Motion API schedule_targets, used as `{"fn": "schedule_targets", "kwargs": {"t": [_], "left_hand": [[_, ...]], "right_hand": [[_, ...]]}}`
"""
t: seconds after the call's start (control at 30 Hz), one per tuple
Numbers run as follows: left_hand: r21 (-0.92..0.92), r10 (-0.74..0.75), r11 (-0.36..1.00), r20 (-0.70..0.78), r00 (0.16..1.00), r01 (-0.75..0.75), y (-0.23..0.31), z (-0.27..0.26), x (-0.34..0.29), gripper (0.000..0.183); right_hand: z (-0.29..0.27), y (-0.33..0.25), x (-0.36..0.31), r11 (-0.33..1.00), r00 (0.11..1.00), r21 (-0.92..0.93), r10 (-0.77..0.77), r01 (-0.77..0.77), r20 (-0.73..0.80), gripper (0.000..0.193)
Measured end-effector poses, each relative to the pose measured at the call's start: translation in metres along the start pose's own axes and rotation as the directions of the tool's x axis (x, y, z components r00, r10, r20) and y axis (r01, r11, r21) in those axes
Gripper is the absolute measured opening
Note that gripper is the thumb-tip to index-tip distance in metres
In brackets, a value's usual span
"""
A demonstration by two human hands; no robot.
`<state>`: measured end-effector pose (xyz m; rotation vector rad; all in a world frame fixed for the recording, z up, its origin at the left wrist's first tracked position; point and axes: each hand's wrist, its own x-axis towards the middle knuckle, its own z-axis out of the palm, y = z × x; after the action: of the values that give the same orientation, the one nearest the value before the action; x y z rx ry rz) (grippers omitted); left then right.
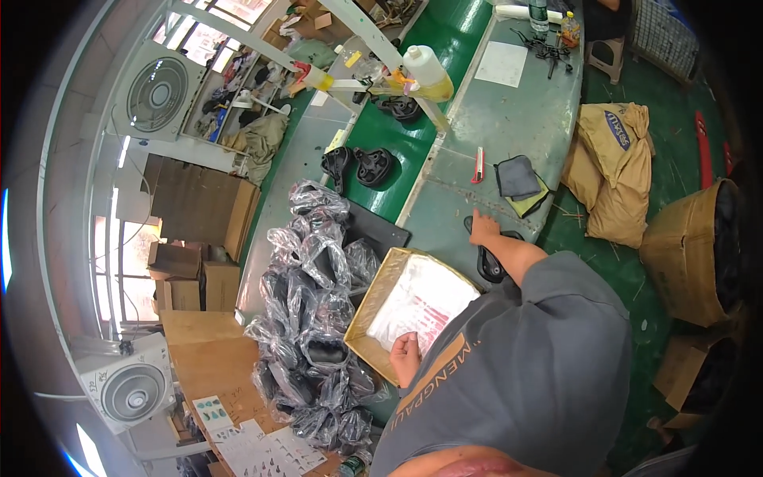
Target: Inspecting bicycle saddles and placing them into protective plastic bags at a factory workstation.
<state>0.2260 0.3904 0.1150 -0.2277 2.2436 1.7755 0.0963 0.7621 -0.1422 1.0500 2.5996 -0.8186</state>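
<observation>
My left hand [405,355] rests with curled fingers on the near edge of a stack of white plastic bags [421,302]. The bags lie in an open cardboard box [367,306]. My right hand [482,229] reaches forward and lies palm down on a black saddle-shaped part [493,266] on the grey-green table [509,119]. Its fingers are stretched out, not closed round the part. My grey shirt hides the lower half of that part.
A heap of black parts wrapped in clear plastic [314,318] lies left of the box. More black parts [369,165] sit on the green belt. A red cutter [478,164], folded cloths [520,183], a bottle [425,67], brown sacks [616,171] and fans are around.
</observation>
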Motion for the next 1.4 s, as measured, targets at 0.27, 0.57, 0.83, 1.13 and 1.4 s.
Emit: {"fn": "schedule_targets", "kwargs": {"t": [0.27, 0.57, 0.83, 1.13, 1.4], "left_hand": [[-0.047, 0.055, 0.997, -0.013, 0.998, -0.055, 0.01, 0.01, -0.003, 0.018], [-0.145, 0.02, 0.989, 0.08, 0.997, -0.008, 0.034, 0.02, 0.022, 0.015], [-0.22, -0.003, 0.975, 0.128, 0.992, 0.031, 0.038, 0.022, 0.018, 0.016], [-0.297, -0.009, 0.954, 0.118, 0.993, 0.044, 0.041, 0.036, 0.008, 0.012], [-0.303, 0.005, 0.948, 0.328, 0.945, 0.1, 0.027, 0.026, -0.011, 0.011]], "right_hand": [[-0.126, -0.001, -0.1, 0.907, 0.956, 0.301, -0.285, 0.294, -0.074, 0.081], [-0.162, 0.052, -0.132, 0.998, 0.753, 0.035, 0.02, -0.057, 0.658, 0.049], [-0.125, 0.075, -0.173, 0.488, 0.684, 0.774, -0.4, -0.404, 0.609, 0.047], [-0.196, -0.044, -0.254, 0.316, 0.246, 0.754, -0.812, -0.576, 0.529, 0.066], [-0.182, -0.084, -0.275, 0.36, 0.275, 0.753, -0.774, -0.551, 0.571, 0.059]]}}
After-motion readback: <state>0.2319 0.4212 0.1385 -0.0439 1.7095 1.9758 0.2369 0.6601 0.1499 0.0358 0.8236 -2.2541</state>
